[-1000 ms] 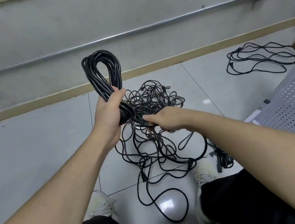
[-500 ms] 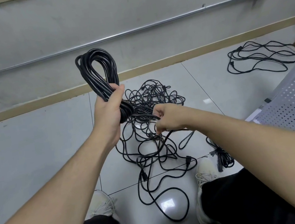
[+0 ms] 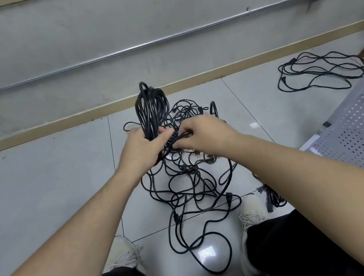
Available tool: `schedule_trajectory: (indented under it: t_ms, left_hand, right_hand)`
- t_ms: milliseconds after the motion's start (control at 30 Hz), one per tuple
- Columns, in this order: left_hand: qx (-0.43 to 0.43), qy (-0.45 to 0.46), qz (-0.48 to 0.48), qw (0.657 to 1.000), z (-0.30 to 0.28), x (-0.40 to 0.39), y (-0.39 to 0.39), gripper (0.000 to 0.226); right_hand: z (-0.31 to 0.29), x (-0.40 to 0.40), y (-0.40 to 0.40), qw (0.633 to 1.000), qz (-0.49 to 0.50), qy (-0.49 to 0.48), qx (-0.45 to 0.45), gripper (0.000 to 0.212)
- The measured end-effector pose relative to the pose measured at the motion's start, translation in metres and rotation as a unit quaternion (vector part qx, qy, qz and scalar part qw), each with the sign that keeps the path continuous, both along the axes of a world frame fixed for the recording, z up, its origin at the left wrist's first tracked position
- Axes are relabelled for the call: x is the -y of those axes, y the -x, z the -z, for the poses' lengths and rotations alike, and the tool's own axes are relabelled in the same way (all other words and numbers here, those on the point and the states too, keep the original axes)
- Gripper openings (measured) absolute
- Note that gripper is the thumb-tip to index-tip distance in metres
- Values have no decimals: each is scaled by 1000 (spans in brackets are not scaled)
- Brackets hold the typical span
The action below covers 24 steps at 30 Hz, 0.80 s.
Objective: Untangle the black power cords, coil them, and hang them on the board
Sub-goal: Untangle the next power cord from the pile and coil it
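Head view: left hand around coiled cord, right hand pinching strand.

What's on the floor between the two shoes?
Head view: black cord loops from the tangled pile trail across bare tile between the left shoe and right shoe.

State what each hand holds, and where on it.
Left hand grips the coiled cord bundle at its lower end. Right hand pinches a cord strand beside it.
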<state>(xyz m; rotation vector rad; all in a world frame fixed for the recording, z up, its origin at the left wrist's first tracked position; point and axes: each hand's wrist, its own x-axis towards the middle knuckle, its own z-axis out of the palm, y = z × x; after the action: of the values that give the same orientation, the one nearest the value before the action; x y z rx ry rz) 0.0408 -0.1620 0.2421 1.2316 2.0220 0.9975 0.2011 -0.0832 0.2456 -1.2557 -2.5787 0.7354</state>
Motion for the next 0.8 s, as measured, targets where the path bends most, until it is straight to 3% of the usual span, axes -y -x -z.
schedule_trajectory:
  t_ms: [100, 200, 300, 367, 467, 667, 800]
  left_hand:
    - [91, 39, 33, 994, 1, 6, -3, 14]
    - [116, 45, 59, 990, -1, 4, -2, 11]
    - [73, 81, 132, 985, -8, 4, -1, 17]
    - [-3, 125, 160, 979, -7, 5, -3, 24]
    - [-53, 149, 117, 980, -2, 7, 1, 31]
    - [72, 144, 74, 984, -13, 10, 12, 25]
    - [137, 161, 64, 975, -16, 11, 12, 25]
  right_hand:
    - [-3, -4, -6, 994, -74, -59, -59, 22]
    - [-7, -5, -8, 989, -72, -76, -105, 21]
    - [-15, -1, -7, 992, -49, -65, -98, 32]
    - [-16, 1, -5, 996, -58, -55, -49, 41]
    - [-12, -2, -5, 997, -67, -21, -24, 35]
    - [3, -15, -17, 999, -41, -6, -8, 18]
    - [8, -14, -20, 990, -2, 91, -110, 23]
